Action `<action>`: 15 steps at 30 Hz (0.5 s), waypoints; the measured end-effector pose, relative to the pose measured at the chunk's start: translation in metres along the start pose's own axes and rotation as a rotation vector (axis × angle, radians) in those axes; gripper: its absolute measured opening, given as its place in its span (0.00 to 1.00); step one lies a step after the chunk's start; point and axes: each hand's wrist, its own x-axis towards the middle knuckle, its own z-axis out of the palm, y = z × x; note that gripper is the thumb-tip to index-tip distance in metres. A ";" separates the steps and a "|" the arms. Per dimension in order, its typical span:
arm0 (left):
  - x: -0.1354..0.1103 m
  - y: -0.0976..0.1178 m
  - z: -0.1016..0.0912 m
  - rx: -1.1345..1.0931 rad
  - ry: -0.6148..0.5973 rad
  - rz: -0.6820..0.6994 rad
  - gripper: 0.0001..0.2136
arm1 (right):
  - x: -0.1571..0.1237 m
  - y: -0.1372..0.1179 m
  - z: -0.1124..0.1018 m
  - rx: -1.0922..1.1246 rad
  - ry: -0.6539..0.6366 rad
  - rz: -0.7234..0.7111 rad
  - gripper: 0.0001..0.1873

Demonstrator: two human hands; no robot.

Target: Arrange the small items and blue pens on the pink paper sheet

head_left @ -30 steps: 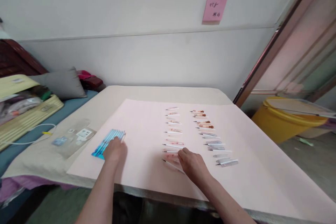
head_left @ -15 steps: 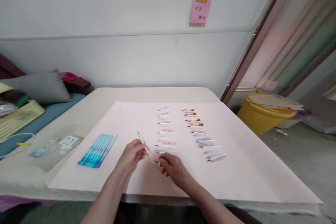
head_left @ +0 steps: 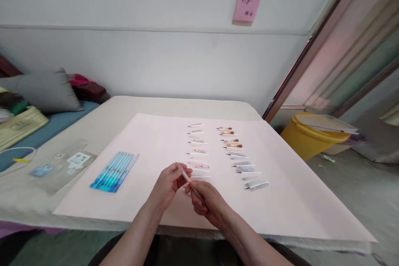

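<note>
I'm pinching a pen (head_left: 185, 174) with left hand (head_left: 168, 183) and right hand (head_left: 209, 201) fingers (head_left: 200, 188); bare pink sheet (head_left: 299, 203) is reaching its edge, lower right.

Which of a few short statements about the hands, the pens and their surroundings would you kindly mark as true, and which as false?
1. The left hand and the right hand both have their fingers on one slim pen. True.
2. The blue pens lie to the right of both hands. False: they lie to the left.
3. A pink note is taped to the wall. True.
4. The yellow bin stands on the table. False: it stands beyond the table's right edge.
</note>
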 end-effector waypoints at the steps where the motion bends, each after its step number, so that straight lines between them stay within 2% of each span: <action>1: 0.000 -0.001 -0.001 0.014 -0.002 0.005 0.11 | 0.000 0.000 0.001 -0.070 0.021 -0.018 0.15; 3: 0.000 -0.005 -0.002 0.053 0.024 0.009 0.11 | -0.001 -0.001 0.003 -0.302 0.093 -0.097 0.17; 6: 0.001 -0.013 -0.007 0.125 0.145 0.003 0.12 | -0.002 0.001 0.005 -0.787 0.267 -0.282 0.17; 8: 0.001 -0.015 -0.007 0.135 0.197 -0.009 0.12 | -0.001 0.003 0.004 -0.977 0.323 -0.336 0.17; 9: 0.001 -0.014 -0.006 0.117 0.181 -0.017 0.12 | 0.000 0.003 0.003 -0.998 0.328 -0.339 0.17; 13: -0.001 -0.007 0.003 -0.004 -0.010 -0.041 0.11 | 0.005 -0.001 -0.006 -0.875 0.370 -0.297 0.18; 15: 0.000 -0.005 0.005 -0.017 -0.031 -0.041 0.12 | 0.005 -0.005 -0.009 -0.844 0.379 -0.270 0.18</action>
